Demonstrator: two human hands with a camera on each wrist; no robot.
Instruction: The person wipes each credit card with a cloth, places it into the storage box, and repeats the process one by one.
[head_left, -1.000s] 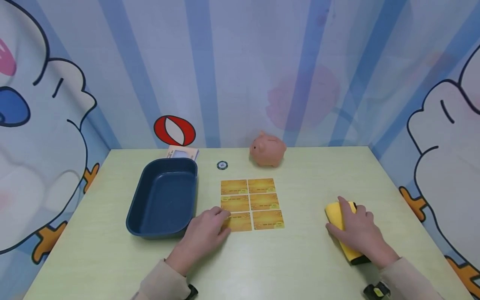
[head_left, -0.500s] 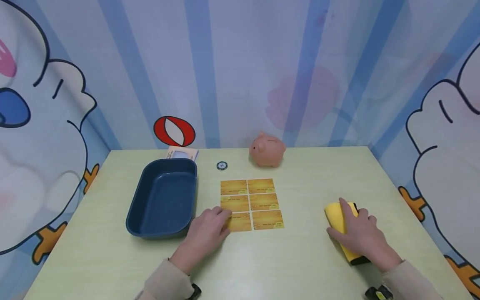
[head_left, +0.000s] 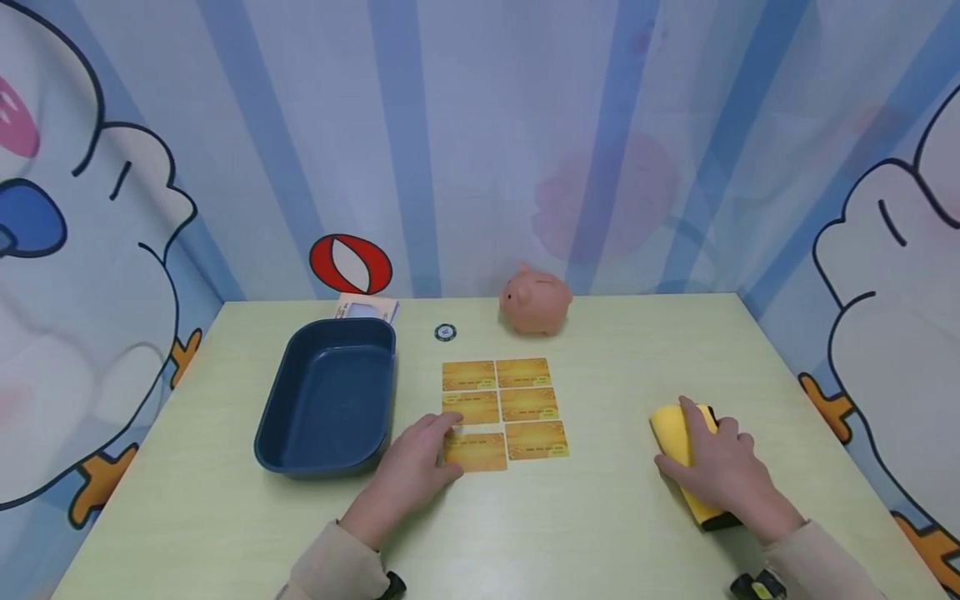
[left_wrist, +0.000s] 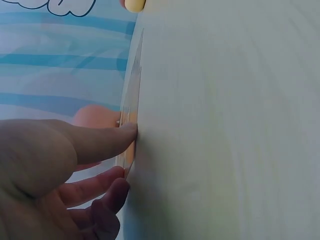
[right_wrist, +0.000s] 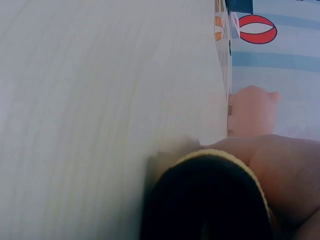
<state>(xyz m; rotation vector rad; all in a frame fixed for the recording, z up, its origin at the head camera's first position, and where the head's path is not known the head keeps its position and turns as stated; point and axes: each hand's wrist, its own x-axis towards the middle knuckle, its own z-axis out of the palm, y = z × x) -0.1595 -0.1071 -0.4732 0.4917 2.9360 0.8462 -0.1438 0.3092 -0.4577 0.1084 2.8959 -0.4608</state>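
Observation:
Several gold bank-style cards lie in two columns on the table. My left hand (head_left: 416, 458) is at the near left card (head_left: 480, 454), thumb on its near edge and index finger at its far edge, pinching it. That card sits slightly out of line with the others. From the left wrist view, the thumb (left_wrist: 107, 142) and fingers meet the thin card edge close to the tabletop. Over on the right, my right hand (head_left: 723, 467) grips a folded yellow cloth (head_left: 671, 425) with black trim. Its dark end (right_wrist: 210, 195) fills the bottom of the right wrist view.
To the left of the cards stands a dark blue tray (head_left: 277, 400), close beside my left hand. Behind it lies a small stack of paper or booklets (head_left: 367, 307). A round chip (head_left: 445, 332) and a pink piggy bank (head_left: 536, 302) are at the back. Printed curtains surround the table.
The near left card has shifted a little toward me and right, opening a gap to the card behind it. My left thumb has moved slightly nearer. The right hand has stayed put.

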